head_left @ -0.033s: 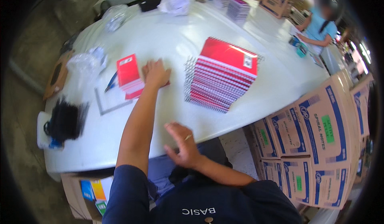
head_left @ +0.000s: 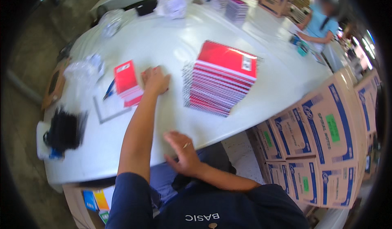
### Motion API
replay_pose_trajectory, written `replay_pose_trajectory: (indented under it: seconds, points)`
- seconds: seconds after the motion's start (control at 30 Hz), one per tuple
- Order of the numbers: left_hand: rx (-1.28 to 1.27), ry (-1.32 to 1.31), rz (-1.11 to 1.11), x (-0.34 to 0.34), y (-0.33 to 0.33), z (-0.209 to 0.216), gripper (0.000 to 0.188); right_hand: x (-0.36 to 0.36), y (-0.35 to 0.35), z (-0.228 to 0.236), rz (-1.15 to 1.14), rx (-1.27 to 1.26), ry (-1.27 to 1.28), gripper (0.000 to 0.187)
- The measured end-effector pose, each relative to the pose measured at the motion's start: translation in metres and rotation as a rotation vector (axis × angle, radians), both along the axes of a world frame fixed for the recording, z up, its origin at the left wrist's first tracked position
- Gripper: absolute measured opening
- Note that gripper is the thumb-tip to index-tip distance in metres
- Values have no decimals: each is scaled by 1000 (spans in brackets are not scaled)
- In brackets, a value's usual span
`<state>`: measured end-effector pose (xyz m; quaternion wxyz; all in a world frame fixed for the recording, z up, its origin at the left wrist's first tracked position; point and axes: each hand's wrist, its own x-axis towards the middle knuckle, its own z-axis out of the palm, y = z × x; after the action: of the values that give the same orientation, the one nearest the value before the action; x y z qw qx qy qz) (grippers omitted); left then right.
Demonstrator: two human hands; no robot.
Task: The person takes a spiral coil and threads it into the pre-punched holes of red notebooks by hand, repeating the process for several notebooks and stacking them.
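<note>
My left hand [head_left: 155, 81] reaches across the table, its fingers bent over a red notebook [head_left: 165, 91]. Only bits of that notebook's red cover show around the hand; the rest is hidden. Just left of it stands a short stack of small red notebooks [head_left: 125, 77] with a white label on top. To the right rises a tall stack of red spiral notebooks [head_left: 226, 61], its wire bindings showing on alternate sides. Held over my lap near the table edge is my right hand [head_left: 183, 154], fingers apart, a ring on one, nothing in it.
A metal L-shaped square [head_left: 100, 115] and a blue pen-like tool [head_left: 108, 91] lie left of the small stack. Clear plastic wrap [head_left: 87, 69] and a black object [head_left: 65, 131] are farther left. Cartons [head_left: 322, 122] are stacked at right. A person in light blue [head_left: 320, 26] works at far right.
The whole view shifts slightly left. My left fingers draw in a little over the red notebook. My right hand stays open near the table edge. Both stacks stay put.
</note>
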<state>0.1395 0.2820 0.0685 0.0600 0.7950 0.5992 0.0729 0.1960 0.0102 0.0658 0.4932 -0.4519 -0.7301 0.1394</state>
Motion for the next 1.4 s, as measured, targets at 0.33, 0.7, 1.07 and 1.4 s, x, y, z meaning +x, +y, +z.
replay_pose_trajectory:
  seconds: [0.33,0.7,1.07,1.4]
  points:
    - [-123,28,-261,-35,-157,45,31,-4,-14,-37,-11,-87,-582,61]
    - [-497,-1288,-398,-112,-185,62,41,50,33,16,173,-455,711,24]
    - [-69,-720,-199,-113,-187,-1,32,56,70,0,546,-479,427,22]
    - [270,-109,115,-219,-121,3,20,55,71,3,334,-613,421,30]
